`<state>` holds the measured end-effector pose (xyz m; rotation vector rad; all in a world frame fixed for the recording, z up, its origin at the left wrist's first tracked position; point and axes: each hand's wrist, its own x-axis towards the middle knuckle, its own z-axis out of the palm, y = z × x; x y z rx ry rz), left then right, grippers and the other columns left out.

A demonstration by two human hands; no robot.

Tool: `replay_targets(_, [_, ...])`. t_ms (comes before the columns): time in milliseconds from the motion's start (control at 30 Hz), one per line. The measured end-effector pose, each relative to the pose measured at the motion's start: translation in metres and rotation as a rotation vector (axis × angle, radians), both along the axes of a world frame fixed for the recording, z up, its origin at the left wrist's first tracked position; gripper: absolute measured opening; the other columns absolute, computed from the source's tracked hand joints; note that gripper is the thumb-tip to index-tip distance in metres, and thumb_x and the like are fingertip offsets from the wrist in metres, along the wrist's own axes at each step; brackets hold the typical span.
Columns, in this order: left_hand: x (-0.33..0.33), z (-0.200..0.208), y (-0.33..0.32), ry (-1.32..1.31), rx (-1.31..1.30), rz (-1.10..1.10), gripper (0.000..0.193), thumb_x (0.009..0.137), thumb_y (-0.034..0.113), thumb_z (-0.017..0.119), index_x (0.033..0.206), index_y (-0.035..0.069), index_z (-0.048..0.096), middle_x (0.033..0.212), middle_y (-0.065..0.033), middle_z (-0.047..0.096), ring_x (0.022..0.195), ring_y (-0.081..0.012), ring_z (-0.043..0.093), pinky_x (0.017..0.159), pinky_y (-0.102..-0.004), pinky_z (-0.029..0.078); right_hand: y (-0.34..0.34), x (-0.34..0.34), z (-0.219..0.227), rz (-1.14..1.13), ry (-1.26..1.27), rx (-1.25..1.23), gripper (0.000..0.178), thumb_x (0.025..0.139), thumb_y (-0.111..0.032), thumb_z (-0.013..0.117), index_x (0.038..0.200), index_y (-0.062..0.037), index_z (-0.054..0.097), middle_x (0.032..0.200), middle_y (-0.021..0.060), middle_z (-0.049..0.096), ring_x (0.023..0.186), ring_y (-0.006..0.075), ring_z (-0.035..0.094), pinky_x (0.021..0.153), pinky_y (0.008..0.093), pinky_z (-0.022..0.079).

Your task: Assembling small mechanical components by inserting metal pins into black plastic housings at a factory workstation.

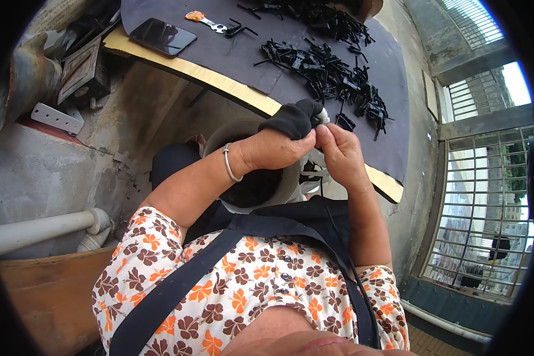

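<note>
My left hand (279, 145) is raised over the table's near edge, with a silver bangle on its wrist. Black cloth (291, 120) covers its fingers, while the thumb is bare. A whitish tuft (323, 116) shows at the cloth's far end. My right hand (341, 155), bare and closed in a pinch, meets the left at the fingertips just below the tuft. Whatever small thing lies between the fingers is hidden. Right behind the hands, a heap of small black parts (320, 66) with thin rods lies on the dark table cover (237, 65).
A phone (162, 37) and a flat metal wrench with an orange end (206, 21) lie at the far left of the table. Below my hands stands a pale bucket (228, 133) with dark contents. A white pipe (47, 230) runs along the left wall; a barred window (486, 207) is right.
</note>
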<state>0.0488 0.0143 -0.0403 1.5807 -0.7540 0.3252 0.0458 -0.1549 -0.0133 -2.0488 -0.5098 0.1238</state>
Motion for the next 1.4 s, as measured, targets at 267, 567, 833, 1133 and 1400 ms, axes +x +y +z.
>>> replay_targets(267, [-0.007,-0.011,-0.003,-0.278,0.381,0.185,0.014,0.082,0.001,0.048,0.069,-0.004,0.051,0.097,-0.0218,0.056,0.083,-0.0319,0.056,0.074,-0.0374,0.046,0.008,-0.007,-0.002,-0.106,0.618,0.298,0.033,0.095,-0.026,0.047,0.076,-0.0004,0.056,0.064,-0.0039,0.051,0.06,0.0039,0.041,0.054,0.0209,0.036])
replay_targets(567, [-0.01,0.012,0.002,-0.285,0.438,0.208,0.02,0.08,0.015,0.054,0.086,-0.003,0.061,0.089,-0.0175,0.059,0.084,-0.0298,0.056,0.074,-0.0355,0.044,-0.042,0.006,-0.002,-0.389,-0.127,-0.123,0.022,0.087,-0.018,0.059,0.091,0.0028,0.057,0.07,-0.0017,0.054,0.064,0.0054,0.044,0.057,0.0222,0.04])
replay_targets(833, [0.015,-0.002,0.01,-0.429,0.253,0.275,0.023,0.073,-0.006,0.063,0.095,-0.002,0.063,0.099,-0.0112,0.063,0.081,-0.025,0.061,0.073,-0.0326,0.048,-0.051,0.017,-0.006,-0.381,-0.292,-0.533,0.028,0.076,-0.016,0.064,0.099,-0.0021,0.054,0.065,0.0115,0.053,0.057,0.0229,0.051,0.057,0.0331,0.043])
replay_targets(1133, [0.009,0.008,0.009,-0.215,0.332,0.092,0.031,0.085,0.014,0.059,0.112,-0.001,0.054,0.079,-0.0112,0.062,0.067,-0.0188,0.059,0.063,-0.0287,0.047,-0.013,-0.008,0.032,-0.012,-0.192,-0.236,0.027,0.08,-0.002,0.063,0.106,-0.0013,0.055,0.06,-0.0063,0.037,0.055,0.0038,0.032,0.049,0.02,0.028])
replay_targets(1400, [0.005,-0.005,0.002,0.242,-0.069,-0.144,0.022,0.091,0.011,0.051,0.109,0.0,0.055,0.085,-0.0029,0.06,0.071,-0.008,0.056,0.066,-0.0227,0.047,0.017,-0.023,0.018,-0.025,-0.561,-0.06,0.022,0.074,0.0,0.069,0.092,-0.0029,0.055,0.064,-0.0033,0.045,0.052,0.0028,0.035,0.048,0.0162,0.028])
